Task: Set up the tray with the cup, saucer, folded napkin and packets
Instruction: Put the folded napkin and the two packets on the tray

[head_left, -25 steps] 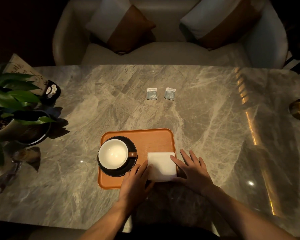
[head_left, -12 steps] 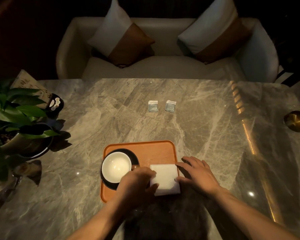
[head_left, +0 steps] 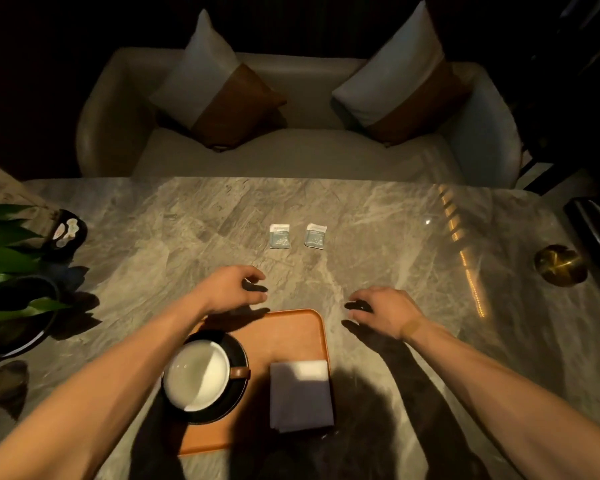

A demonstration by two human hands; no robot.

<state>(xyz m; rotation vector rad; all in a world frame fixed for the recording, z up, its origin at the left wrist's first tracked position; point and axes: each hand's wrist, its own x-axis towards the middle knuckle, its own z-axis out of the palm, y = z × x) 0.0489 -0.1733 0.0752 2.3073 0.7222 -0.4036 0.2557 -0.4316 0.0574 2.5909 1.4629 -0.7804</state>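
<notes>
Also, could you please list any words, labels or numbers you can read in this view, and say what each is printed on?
No text can be read here.
Left packet: a printed line across its top, too small and blurred to read.
Right packet: the same, unreadable.
Card behind the plant: faint markings, too dim to tell whether they are words.
Cup, saucer, napkin, tray: no lettering visible.

Packet print (head_left: 280, 236) illegible (too small)
</notes>
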